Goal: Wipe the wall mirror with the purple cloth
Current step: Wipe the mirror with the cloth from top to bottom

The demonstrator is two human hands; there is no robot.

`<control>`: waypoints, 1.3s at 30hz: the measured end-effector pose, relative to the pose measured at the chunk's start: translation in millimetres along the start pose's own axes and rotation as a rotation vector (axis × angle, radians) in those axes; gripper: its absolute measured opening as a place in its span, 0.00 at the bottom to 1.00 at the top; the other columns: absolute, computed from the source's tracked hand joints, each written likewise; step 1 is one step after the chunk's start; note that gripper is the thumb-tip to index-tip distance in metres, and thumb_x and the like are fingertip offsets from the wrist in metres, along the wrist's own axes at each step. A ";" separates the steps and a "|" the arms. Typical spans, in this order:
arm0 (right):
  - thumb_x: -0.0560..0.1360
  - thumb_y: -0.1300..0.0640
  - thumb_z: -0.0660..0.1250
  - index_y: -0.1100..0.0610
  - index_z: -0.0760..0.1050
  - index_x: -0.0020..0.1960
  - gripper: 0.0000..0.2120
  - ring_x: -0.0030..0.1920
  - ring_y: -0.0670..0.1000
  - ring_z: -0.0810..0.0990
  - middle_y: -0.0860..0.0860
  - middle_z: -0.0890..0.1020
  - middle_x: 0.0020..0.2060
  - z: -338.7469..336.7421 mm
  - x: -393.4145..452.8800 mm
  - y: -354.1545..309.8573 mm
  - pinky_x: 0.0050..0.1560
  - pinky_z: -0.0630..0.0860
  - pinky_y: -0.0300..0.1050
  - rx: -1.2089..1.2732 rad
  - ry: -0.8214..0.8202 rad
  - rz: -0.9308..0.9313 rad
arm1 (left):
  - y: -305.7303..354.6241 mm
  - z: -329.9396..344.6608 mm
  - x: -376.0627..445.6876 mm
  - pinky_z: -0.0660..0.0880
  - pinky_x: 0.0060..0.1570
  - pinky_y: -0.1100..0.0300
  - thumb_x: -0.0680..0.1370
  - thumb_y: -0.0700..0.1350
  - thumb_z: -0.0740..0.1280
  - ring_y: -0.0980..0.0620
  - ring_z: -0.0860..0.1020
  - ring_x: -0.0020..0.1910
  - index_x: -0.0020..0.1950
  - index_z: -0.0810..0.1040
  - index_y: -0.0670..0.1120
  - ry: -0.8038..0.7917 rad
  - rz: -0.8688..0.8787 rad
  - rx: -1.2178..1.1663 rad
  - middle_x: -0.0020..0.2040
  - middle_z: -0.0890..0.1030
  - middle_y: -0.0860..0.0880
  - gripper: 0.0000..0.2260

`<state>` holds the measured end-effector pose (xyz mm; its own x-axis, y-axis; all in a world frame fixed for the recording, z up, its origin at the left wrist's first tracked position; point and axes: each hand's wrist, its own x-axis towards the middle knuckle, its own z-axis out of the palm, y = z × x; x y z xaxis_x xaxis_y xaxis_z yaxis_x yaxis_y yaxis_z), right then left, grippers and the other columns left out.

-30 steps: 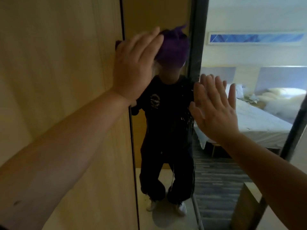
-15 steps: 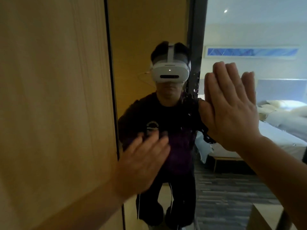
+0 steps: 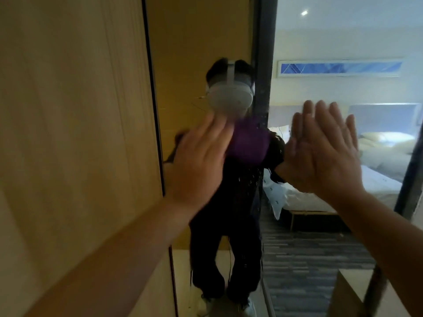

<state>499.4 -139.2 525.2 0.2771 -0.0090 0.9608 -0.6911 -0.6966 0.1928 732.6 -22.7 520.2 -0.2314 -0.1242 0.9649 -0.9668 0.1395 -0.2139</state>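
Observation:
The wall mirror (image 3: 201, 42) fills the middle and right of the view and reflects a person and a bedroom. My left hand (image 3: 199, 161) lies flat on the glass at mid height, pressing the purple cloth (image 3: 248, 145) against it. The cloth sticks out past my fingertips, and the hand and cloth are motion-blurred. My right hand (image 3: 325, 152) rests flat on the glass to the right, fingers spread and pointing up, holding nothing. Small droplets and streaks (image 3: 257, 179) speckle the glass between the two hands.
A light wooden wall panel (image 3: 73, 133) borders the mirror on the left. The mirror's dark frame edge (image 3: 409, 179) runs down the right. A wooden furniture top (image 3: 343, 294) sits at the lower right.
My left hand swept the cloth down from the top of the glass to low, and has come back up to mid height. My right hand has stayed flat on the mirror.

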 end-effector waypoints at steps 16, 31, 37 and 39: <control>0.72 0.49 0.75 0.55 0.45 0.81 0.50 0.79 0.63 0.49 0.59 0.50 0.80 6.8 -44.0 98.8 0.74 0.53 0.73 -0.104 -0.046 -0.013 | 89.5 73.3 -145.6 0.64 0.71 0.48 0.86 0.42 0.53 0.47 0.66 0.75 0.72 0.72 0.48 -0.276 0.340 0.149 0.73 0.71 0.48 0.17; 0.81 0.58 0.65 0.62 0.66 0.75 0.24 0.77 0.62 0.62 0.60 0.65 0.75 -15.7 -114.4 87.1 0.74 0.59 0.68 0.069 -0.046 -0.109 | 120.6 69.4 -33.0 0.59 0.75 0.47 0.76 0.33 0.72 0.41 0.64 0.75 0.72 0.66 0.42 -0.089 -0.036 0.062 0.74 0.67 0.43 0.27; 0.83 0.55 0.60 0.63 0.62 0.77 0.25 0.78 0.64 0.55 0.62 0.61 0.77 -27.9 -53.2 130.3 0.78 0.47 0.64 -0.072 0.039 -0.024 | 124.1 86.9 118.8 0.60 0.73 0.44 0.81 0.46 0.56 0.39 0.66 0.73 0.72 0.71 0.40 -0.100 0.055 0.176 0.73 0.70 0.41 0.21; 0.83 0.55 0.58 0.65 0.63 0.76 0.24 0.78 0.65 0.56 0.63 0.62 0.76 -23.9 -52.9 136.2 0.77 0.48 0.65 -0.030 0.051 -0.023 | 126.4 96.0 101.4 0.61 0.72 0.45 0.82 0.44 0.58 0.41 0.68 0.73 0.72 0.72 0.41 -0.075 0.118 0.232 0.73 0.71 0.43 0.19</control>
<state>374.6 -216.5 505.3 0.2592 0.0437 0.9648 -0.7047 -0.6746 0.2198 576.6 -111.9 576.4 -0.3434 -0.1936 0.9190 -0.9295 -0.0704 -0.3621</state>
